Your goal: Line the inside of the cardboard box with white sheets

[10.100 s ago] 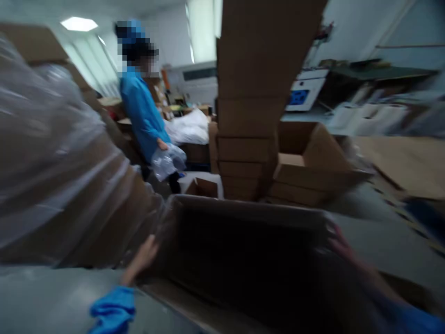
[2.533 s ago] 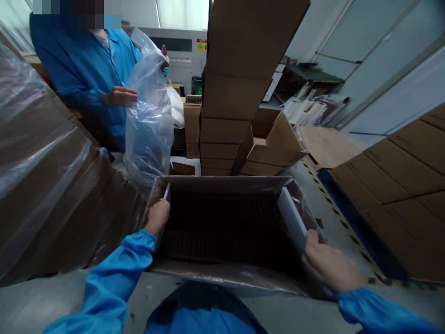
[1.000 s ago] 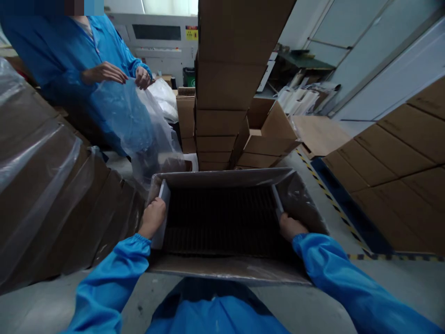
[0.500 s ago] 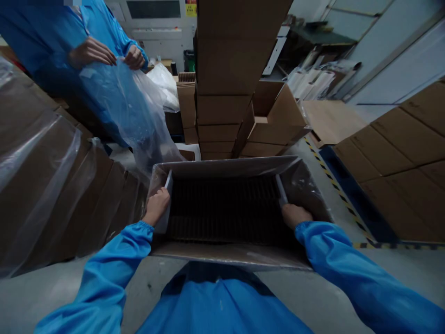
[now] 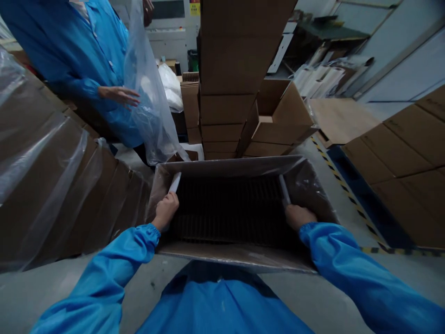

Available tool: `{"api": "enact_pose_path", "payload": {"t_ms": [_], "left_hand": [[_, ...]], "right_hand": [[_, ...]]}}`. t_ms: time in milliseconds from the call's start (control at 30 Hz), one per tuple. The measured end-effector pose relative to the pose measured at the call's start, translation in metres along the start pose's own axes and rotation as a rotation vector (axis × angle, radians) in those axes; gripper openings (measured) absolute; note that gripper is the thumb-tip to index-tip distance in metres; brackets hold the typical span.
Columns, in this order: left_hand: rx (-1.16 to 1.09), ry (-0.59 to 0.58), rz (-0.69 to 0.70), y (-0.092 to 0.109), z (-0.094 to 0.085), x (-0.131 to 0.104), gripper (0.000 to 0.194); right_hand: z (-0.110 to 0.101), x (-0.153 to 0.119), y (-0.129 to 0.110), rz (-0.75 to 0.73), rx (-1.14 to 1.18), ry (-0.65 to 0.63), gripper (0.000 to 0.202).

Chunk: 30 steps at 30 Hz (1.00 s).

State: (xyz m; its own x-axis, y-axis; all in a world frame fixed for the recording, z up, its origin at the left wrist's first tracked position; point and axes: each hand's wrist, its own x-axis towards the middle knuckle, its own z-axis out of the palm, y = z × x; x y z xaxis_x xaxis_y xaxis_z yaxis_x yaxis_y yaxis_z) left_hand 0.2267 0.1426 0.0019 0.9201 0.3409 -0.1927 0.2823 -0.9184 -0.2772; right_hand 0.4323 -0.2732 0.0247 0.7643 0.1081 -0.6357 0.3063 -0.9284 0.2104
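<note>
In front of me stands an open cardboard box [image 5: 239, 258] lined with clear plastic film. Inside it lies a dark row of thin upright pieces [image 5: 229, 208], too dim to name. My left hand [image 5: 166, 209] is closed on a white board [image 5: 175, 182] at the left end of the row. At the other end, my right hand [image 5: 299, 216] is closed around a second white board [image 5: 284, 189]. Both boards stand inside the box walls, and their lower parts are hidden by my hands and shadow.
A co-worker in a blue coat [image 5: 100, 51] holds up a clear plastic bag [image 5: 149, 102] at the far left. Film-covered cartons [image 5: 45, 176] line my left. Stacked boxes [image 5: 225, 74] and an open carton [image 5: 278, 134] stand ahead, with cartons on a blue pallet [image 5: 368, 199] at right.
My left hand has moved slightly right with its white board, which now tilts more. The co-worker has raised the plastic bag, one hand high and the other spread beside it.
</note>
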Motion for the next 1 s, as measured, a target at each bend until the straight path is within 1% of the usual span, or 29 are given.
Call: {"api": "enact_pose_path", "payload": {"t_ms": [67,133,233,300,333,433,500,667,733,833,933,1000], "left_hand": [[-0.008,-0.023,0.017,0.003,0.003,-0.003,0.056],[-0.033,-0.058,0.009,0.000,0.002,-0.004,0.055],[-0.115,-0.134,-0.106,-0.015,-0.004,-0.003,0.045],[-0.182,-0.205,-0.181,-0.023,-0.008,-0.003,0.036],[-0.210,-0.249,-0.196,-0.026,-0.009,-0.003,0.034],[-0.258,-0.382,-0.167,-0.028,-0.011,-0.006,0.032],[-0.271,-0.443,-0.157,-0.029,-0.011,-0.007,0.032],[-0.289,-0.501,-0.137,-0.039,-0.014,-0.002,0.026],[-0.306,-0.525,-0.128,-0.041,-0.012,0.003,0.026],[-0.315,-0.550,-0.148,-0.034,-0.001,0.012,0.030],[-0.314,-0.556,-0.203,-0.019,0.011,0.021,0.037],[-0.310,-0.550,-0.236,-0.009,0.014,0.024,0.038]], "right_hand": [[0.000,0.000,0.001,-0.003,0.007,0.006,0.033],[-0.001,0.000,0.001,-0.003,0.012,0.003,0.033],[0.000,0.001,0.002,0.001,0.022,-0.002,0.034],[0.001,0.001,0.004,-0.003,0.031,0.000,0.033],[0.001,0.001,0.004,-0.008,0.036,0.002,0.033],[0.002,0.003,0.006,-0.028,0.056,0.009,0.033],[0.003,0.004,0.008,-0.028,0.068,0.010,0.032],[0.005,0.008,0.010,-0.023,0.079,0.008,0.030],[0.005,0.010,0.012,-0.028,0.079,0.007,0.028],[0.006,0.012,0.014,-0.038,0.085,0.004,0.027],[0.004,0.010,0.012,-0.046,0.089,0.003,0.027],[0.002,0.006,0.008,-0.051,0.080,0.018,0.028]]}}
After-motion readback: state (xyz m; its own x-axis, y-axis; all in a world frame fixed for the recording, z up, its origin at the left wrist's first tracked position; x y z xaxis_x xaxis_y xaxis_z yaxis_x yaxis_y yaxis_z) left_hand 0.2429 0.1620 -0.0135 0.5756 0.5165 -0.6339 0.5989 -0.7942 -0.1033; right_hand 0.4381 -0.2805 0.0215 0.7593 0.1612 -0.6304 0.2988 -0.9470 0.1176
